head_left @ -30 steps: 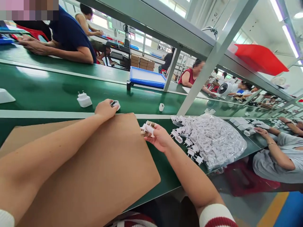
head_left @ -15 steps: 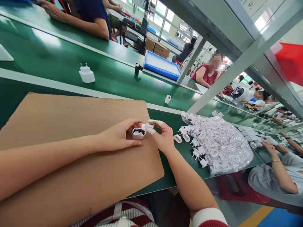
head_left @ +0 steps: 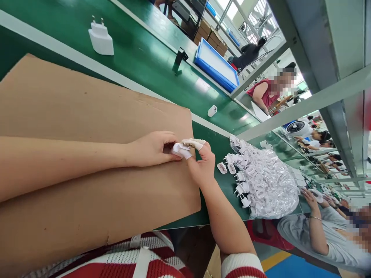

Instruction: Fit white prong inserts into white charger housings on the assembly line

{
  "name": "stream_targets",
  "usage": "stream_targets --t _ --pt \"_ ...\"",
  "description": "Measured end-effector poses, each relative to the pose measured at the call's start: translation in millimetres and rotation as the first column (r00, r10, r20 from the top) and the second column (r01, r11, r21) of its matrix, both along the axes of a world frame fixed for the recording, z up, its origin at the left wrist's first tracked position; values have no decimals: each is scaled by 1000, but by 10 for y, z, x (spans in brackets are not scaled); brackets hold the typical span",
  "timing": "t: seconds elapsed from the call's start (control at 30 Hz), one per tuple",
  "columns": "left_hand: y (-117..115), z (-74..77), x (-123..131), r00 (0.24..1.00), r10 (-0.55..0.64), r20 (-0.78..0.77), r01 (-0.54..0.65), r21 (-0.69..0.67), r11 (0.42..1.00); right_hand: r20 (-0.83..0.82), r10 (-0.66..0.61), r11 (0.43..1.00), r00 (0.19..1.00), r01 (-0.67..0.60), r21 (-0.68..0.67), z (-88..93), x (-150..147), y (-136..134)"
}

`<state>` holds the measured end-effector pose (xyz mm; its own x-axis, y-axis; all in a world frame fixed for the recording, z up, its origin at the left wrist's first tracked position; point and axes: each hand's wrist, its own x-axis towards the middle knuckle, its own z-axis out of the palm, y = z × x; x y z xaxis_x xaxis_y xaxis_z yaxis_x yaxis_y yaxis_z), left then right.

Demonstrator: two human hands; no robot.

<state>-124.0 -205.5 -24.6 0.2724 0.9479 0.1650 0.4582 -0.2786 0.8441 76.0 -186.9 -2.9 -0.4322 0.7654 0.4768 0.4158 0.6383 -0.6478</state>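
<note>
My left hand (head_left: 155,148) is closed around a small white charger housing above the cardboard sheet (head_left: 87,116); the fingers and the other part cover most of the housing. My right hand (head_left: 203,160), with white coverings on its thumb and fingertips, pinches a white plug cover (head_left: 177,148) against the housing's end. Whether the two are fully joined cannot be seen. To the right of my right hand lie loose white plug covers (head_left: 240,189) with metal pins, beside a clear plastic bag (head_left: 272,185) full of white parts.
On the green line beyond the cardboard stand a white plug charger (head_left: 101,38), a small white housing (head_left: 212,111) and a black bracket (head_left: 180,58). A blue tray (head_left: 217,67) lies farther back. A metal post slants up at right; a co-worker in grey (head_left: 313,227) sits there.
My right hand has brought the plug cover onto the open end of the housing, whose inside no longer shows. The view has tilted and shifted.
</note>
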Motion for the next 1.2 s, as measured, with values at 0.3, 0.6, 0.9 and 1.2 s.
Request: stream_targets --t 0.3,0.6,0.9,1.2 --pt "0 -4 0 1000 9 13 -9 -20 1000 280 -53 987 959 8 157 99 28 73" --pt "-31 -19 57 992 68 -107 -57 108 993 224 -176 978 959 144 154 -56 0 40" --pt "-173 -132 76 956 167 -239 -81 333 939 181 -111 991 977 95 96 -102 35 175" --pt "-353 10 363 757 340 -559 -108 406 908 220 -92 991 971 67 116 -108 67 203"
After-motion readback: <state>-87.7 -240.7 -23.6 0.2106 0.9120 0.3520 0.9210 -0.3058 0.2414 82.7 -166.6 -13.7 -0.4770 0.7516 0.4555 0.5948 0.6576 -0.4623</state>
